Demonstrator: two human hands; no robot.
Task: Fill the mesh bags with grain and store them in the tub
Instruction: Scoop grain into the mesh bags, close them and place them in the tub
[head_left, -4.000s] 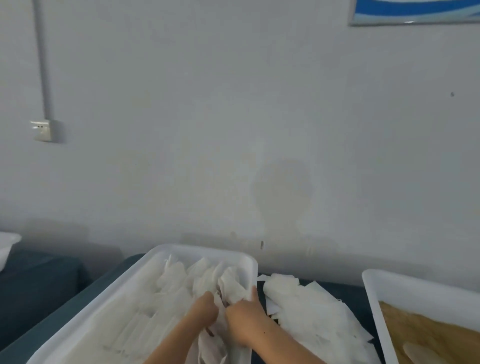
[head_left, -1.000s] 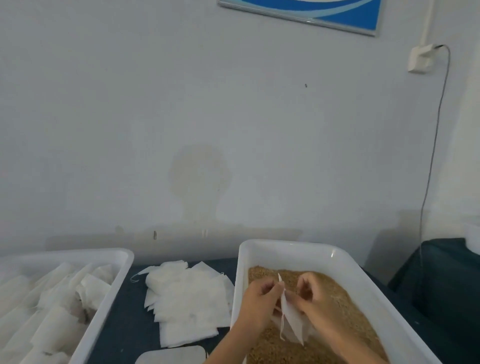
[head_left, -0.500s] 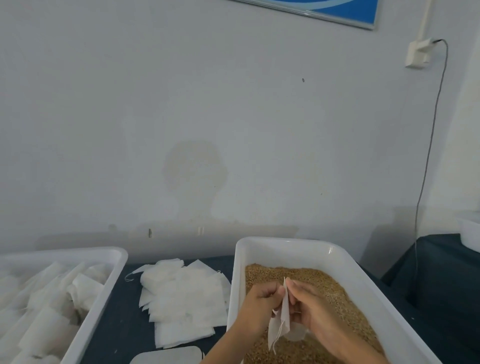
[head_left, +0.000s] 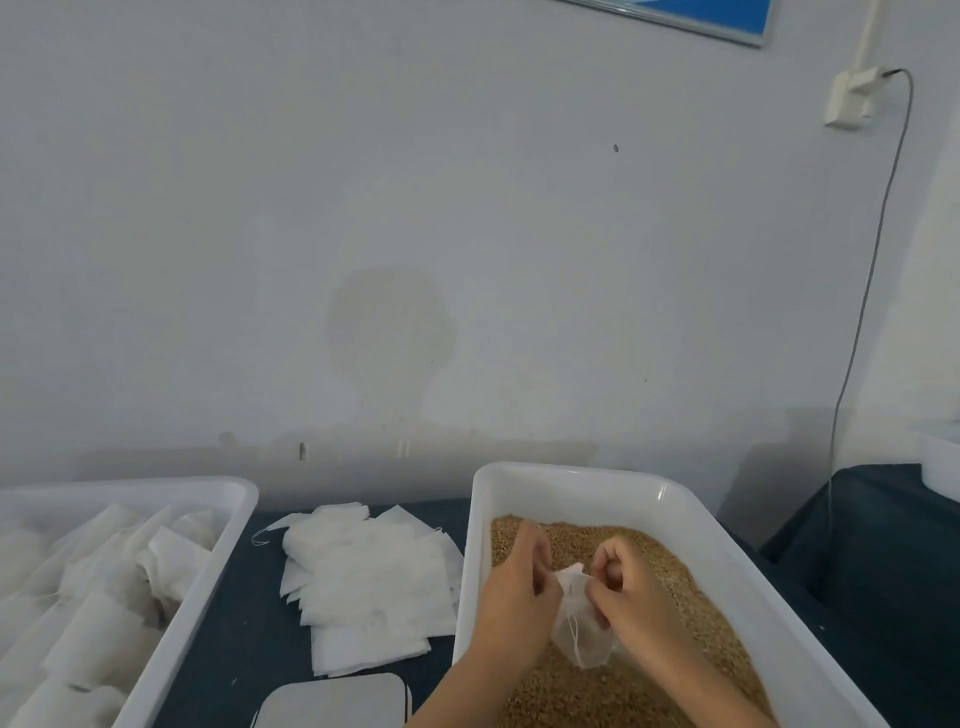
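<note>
I hold the bag (head_left: 576, 631) low centre over the grain (head_left: 675, 587), left hand (head_left: 511, 587) and right hand (head_left: 626, 587) pinching its mouth apart, fingers curled, ready to fill

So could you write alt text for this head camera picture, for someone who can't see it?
Two hands, left hand and right hand, pinch a small white mesh bag over a white tub of brown grain. Left of it lie a pile of flat empty bags on a dark table and another white tub of bags.
</note>
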